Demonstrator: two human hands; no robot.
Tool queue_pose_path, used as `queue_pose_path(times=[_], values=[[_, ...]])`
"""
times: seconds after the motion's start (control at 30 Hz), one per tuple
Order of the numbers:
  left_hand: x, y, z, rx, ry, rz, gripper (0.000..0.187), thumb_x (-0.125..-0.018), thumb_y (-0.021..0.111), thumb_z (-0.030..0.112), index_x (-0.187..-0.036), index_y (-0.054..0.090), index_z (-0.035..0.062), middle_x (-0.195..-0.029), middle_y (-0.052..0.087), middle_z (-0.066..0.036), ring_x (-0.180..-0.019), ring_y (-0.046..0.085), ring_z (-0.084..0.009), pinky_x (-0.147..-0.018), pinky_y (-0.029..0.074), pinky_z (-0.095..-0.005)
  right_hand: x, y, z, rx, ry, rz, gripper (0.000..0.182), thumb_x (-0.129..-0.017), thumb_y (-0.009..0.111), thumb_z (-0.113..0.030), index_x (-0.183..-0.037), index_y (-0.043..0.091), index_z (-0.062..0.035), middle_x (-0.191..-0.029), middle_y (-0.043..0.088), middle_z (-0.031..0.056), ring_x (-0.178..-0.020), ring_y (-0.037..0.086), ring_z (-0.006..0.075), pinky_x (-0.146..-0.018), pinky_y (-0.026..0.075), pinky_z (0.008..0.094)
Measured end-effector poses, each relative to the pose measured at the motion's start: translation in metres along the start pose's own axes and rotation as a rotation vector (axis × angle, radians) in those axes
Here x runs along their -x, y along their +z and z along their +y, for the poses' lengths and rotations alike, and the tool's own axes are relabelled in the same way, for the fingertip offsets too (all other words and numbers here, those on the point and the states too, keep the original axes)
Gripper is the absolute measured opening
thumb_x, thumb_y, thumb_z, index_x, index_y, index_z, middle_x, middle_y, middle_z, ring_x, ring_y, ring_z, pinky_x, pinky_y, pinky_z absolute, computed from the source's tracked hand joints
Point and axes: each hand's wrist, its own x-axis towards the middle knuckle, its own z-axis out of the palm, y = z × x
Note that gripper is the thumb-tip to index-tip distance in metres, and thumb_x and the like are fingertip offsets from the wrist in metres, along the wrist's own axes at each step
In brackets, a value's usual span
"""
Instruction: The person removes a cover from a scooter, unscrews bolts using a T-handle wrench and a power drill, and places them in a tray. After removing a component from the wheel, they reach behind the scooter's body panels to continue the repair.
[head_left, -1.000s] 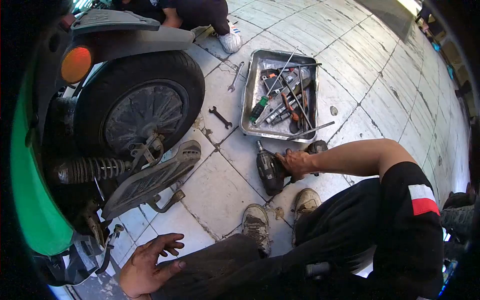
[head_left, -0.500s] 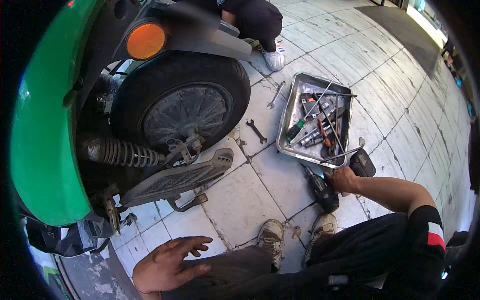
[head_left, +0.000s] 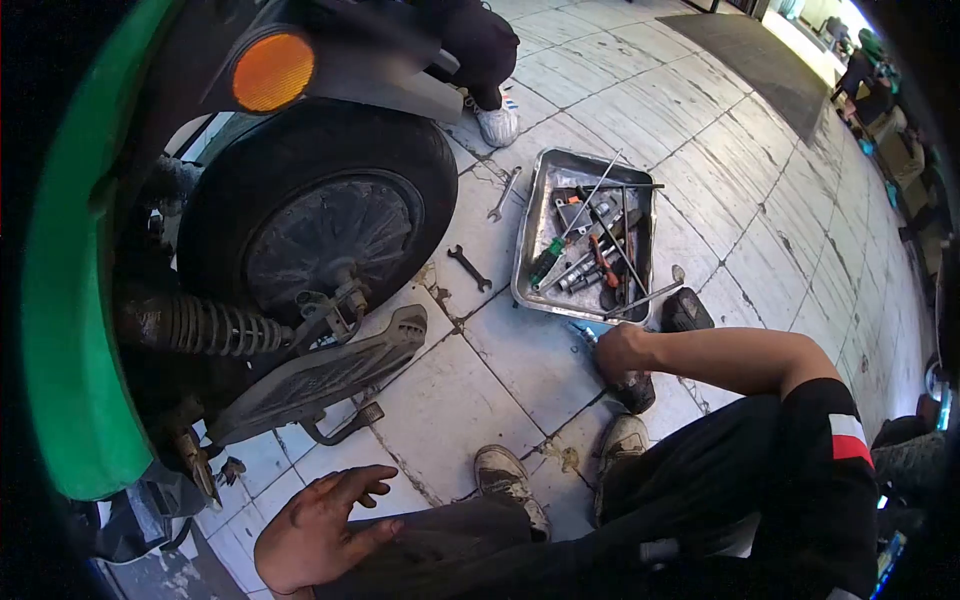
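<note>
My right hand (head_left: 622,350) is closed over a dark cordless power drill (head_left: 635,393) lying on the tiles below the metal tray. It covers most of the drill's body; the metal nose shows left of the knuckles, and a dark block like its battery (head_left: 687,311) shows to the right. Grease-stained and empty, my left hand (head_left: 325,530) hovers over my left thigh with thumb and fingers apart. The metal tray (head_left: 522,235) holds a green-handled screwdriver (head_left: 548,262), orange-handled pliers (head_left: 604,262), sockets and long rods.
A green vehicle (head_left: 65,300) stands at left, with a black wheel (head_left: 430,190), a coil-spring shock absorber (head_left: 215,330) and a footrest (head_left: 330,385). Two spanners lie between wheel and tray: a dark one (head_left: 469,269) and a silver one (head_left: 505,195). Another person's shoe (head_left: 497,122) is beyond the wheel.
The view has shifted, so the scene sits further left. My right hand has moved from the drill's handle side over its body. My left hand stays open, much as before.
</note>
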Motion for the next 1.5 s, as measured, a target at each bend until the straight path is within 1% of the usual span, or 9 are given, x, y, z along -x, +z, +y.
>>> queue_pose_path(times=[0.1,0.27,0.4,0.67,0.97,1.07,1.27,1.3,1.5], values=[[-0.009,-0.003,-0.005,-0.04,0.088,0.047,0.057,-0.086,0.073,0.031,-0.133,0.05,0.0079,-0.108,0.066,-0.014,-0.098,0.065,-0.0257,-0.087,0.052,-0.0381,-0.076,0.031,0.013,0.068,-0.269,-0.099,0.026,-0.084,0.064,-0.026,-0.094,0.073,-0.0043,-0.091,0.071,0.0154,-0.08,0.069,0.0303,-0.061,0.053,0.0456],[-0.038,-0.005,0.017,-0.04,0.476,0.133,0.051,-0.087,0.069,0.033,-0.126,0.053,0.0046,-0.103,0.065,-0.019,-0.099,0.064,-0.0331,-0.09,0.049,-0.0389,-0.11,-0.063,0.011,-0.324,-0.12,-0.268,0.03,-0.083,0.058,-0.027,-0.091,0.07,-0.0012,-0.081,0.068,0.0195,-0.071,0.069,0.0315,-0.064,0.056,0.0417],[-0.076,-0.018,0.022,-0.105,0.517,0.006,0.056,-0.089,0.068,0.038,-0.133,0.05,0.0074,-0.107,0.066,-0.019,-0.097,0.067,-0.0296,-0.085,0.053,-0.0408,-0.093,-0.169,0.002,0.019,-0.171,0.517,0.028,-0.083,0.06,-0.027,-0.094,0.068,-0.0023,-0.086,0.069,0.0204,-0.084,0.069,0.0356,-0.073,0.057,0.0432],[-0.084,-0.017,-0.022,-0.08,0.144,-0.025,0.046,-0.092,0.064,0.035,-0.124,0.054,0.0037,-0.101,0.067,-0.02,-0.097,0.067,-0.0311,-0.083,0.053,-0.0397,-0.122,-0.204,0.058,-0.099,0.039,0.647,0.028,-0.079,0.061,-0.015,-0.103,0.064,-0.0006,-0.098,0.07,0.0188,-0.095,0.068,0.0349,-0.076,0.057,0.0444],[-0.036,0.004,-0.042,0.123,-0.185,-0.19,0.05,-0.094,0.063,0.034,-0.131,0.051,0.0027,-0.109,0.068,-0.02,-0.101,0.067,-0.0295,-0.087,0.054,-0.0395,-0.245,-0.196,0.094,-0.941,0.571,1.046,0.058,-0.089,0.053,-0.012,-0.14,0.033,0.0056,-0.116,0.057,0.0294,-0.104,0.062,0.0443,-0.084,0.054,0.0466],[-0.027,0.003,-0.03,0.169,-0.336,-0.306,0.05,-0.096,0.059,0.035,-0.132,0.049,0.0022,-0.108,0.069,-0.02,-0.102,0.067,-0.0302,-0.089,0.053,-0.0402,-0.323,-0.19,0.133,-0.536,0.772,0.961,0.079,-0.089,0.058,-0.023,-0.142,0.016,0.0186,-0.125,0.049,0.0342,-0.096,0.065,0.0426,-0.073,0.058,0.0464],[-0.03,0.006,-0.017,0.203,-0.438,-0.235,0.063,-0.095,0.061,0.038,-0.142,0.036,0.0057,-0.111,0.069,-0.014,-0.096,0.068,-0.0307,-0.084,0.054,-0.0399,-0.247,-0.205,0.108,-1.646,0.504,1.122,0.067,-0.081,0.065,-0.006,-0.131,0.025,0.0116,-0.109,0.061,0.0307,-0.093,0.068,0.0338,-0.071,0.058,0.0411],[-0.034,0.001,-0.011,0.203,-0.43,-0.276,0.068,-0.095,0.059,0.041,-0.145,0.029,0.0055,-0.115,0.067,-0.021,-0.097,0.067,-0.0353,-0.085,0.054,-0.0396,-0.262,-0.195,0.109,-1.904,0.207,1.115,0.067,-0.079,0.071,-0.005,-0.128,0.026,0.0089,-0.104,0.062,0.0276,-0.087,0.069,0.0313,-0.068,0.059,0.0377],[-0.044,0.0,-0.001,0.204,-0.361,-0.187,0.07,-0.094,0.06,0.043,-0.145,0.028,0.0083,-0.114,0.067,-0.021,-0.094,0.068,-0.0349,-0.085,0.054,-0.0413,-0.133,-0.161,0.048,-2.025,-0.539,1.227,0.049,-0.083,0.067,0.003,-0.114,0.03,0.0017,-0.1,0.062,0.0229,-0.088,0.067,0.0277,-0.071,0.059,0.0356]])
